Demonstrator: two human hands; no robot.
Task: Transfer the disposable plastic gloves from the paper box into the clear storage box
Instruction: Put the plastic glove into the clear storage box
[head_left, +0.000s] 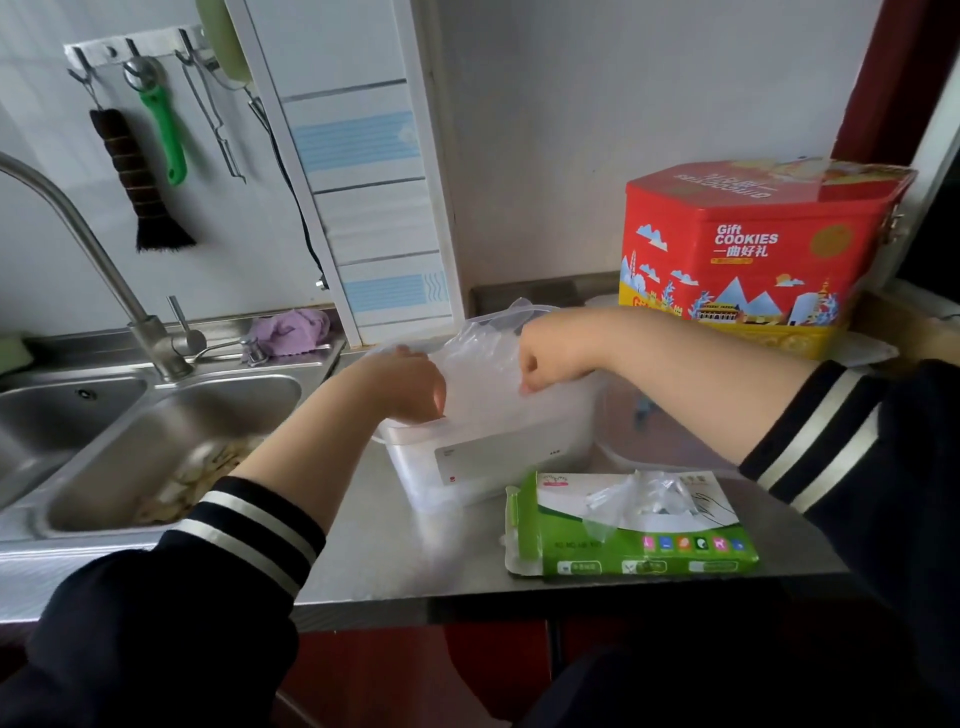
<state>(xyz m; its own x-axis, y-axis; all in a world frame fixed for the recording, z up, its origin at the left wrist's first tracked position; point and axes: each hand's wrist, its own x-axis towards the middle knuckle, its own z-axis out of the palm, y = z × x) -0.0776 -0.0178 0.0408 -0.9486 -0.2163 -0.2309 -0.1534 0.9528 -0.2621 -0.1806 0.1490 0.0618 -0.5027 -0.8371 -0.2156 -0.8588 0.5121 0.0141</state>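
- Both hands over the clear storage box (498, 457) on the worktop (395, 561), tucking gloves (480, 358) in.
- Left hand (410, 387) grip: fingers dipped inside, hold unclear; right hand (545, 358) grip pinching film.
- Press flat, keep film below rim.
- Paper box (639, 540) just in front, some film left inside.

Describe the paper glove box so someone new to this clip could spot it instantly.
Start at the steel counter right of the sink. Along its near edge, in front of the clear storage box where both hands work, lies the paper box. It alone is green and white, flat, with clear plastic gloves poking from its top slot.
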